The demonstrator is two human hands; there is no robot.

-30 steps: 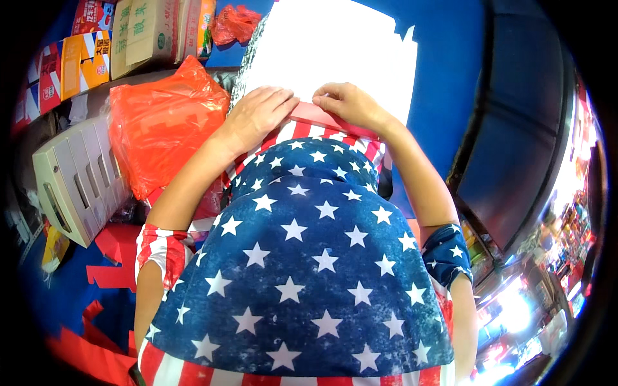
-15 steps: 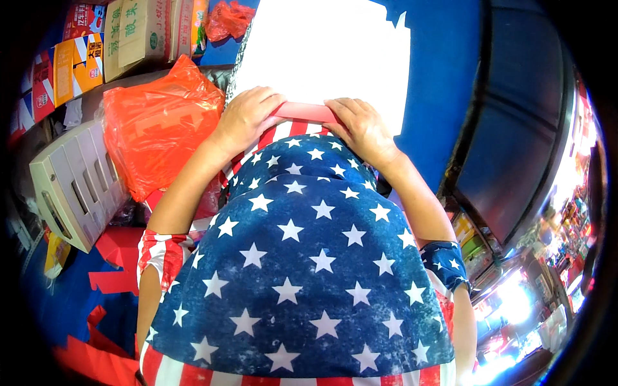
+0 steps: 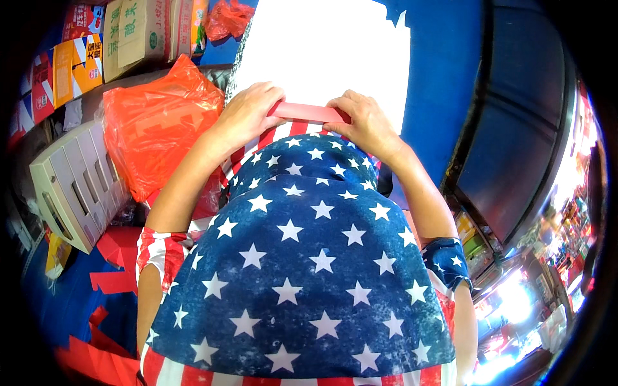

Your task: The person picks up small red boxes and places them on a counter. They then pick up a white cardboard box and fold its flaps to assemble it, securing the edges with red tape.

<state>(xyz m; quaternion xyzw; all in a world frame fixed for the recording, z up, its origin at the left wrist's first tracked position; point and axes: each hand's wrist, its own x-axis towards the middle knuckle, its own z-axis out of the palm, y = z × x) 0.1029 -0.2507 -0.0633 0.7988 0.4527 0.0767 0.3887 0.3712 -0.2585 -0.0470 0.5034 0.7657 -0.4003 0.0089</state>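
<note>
1. Largest is the person's star-patterned shirt (image 3: 309, 241), filling the centre down to 6 o'clock.
2. A dark panel (image 3: 518, 138) stands between 2 and 3 o'clock.
3. A blue surface (image 3: 441, 77) shows around 1 o'clock, beside the white piece.
4. The white piece (image 3: 328, 51) lies at 12 o'clock, glaring bright, with a jagged corner toward 1 and a black-speckled edge toward 11.
5. A translucent red-orange plastic bag (image 3: 161, 132) sits at 10 o'clock, near the left forearm.
6. A pale grey slotted unit (image 3: 80, 183) leans at 9 o'clock, just beside that bag.
7. Flat red pieces (image 3: 116, 282) with cut edges lie around 8 o'clock.
8. A brown cardboard box (image 3: 132, 45) stands between 10 and 11 o'clock.
9. The hands come next: left hand (image 3: 251, 110) at 11 o'clock, right hand (image 3: 365, 123) at 1, well apart. Each has its fingers curled in and closed on one end of the strip.
10. A crumpled red bag (image 3: 228, 19) rests at 11 o'clock.
11. Smallest, the pinkish-red strip (image 3: 309, 113) stretches level between the hands at 12 o'clock, in front of the white piece's near edge.
</note>
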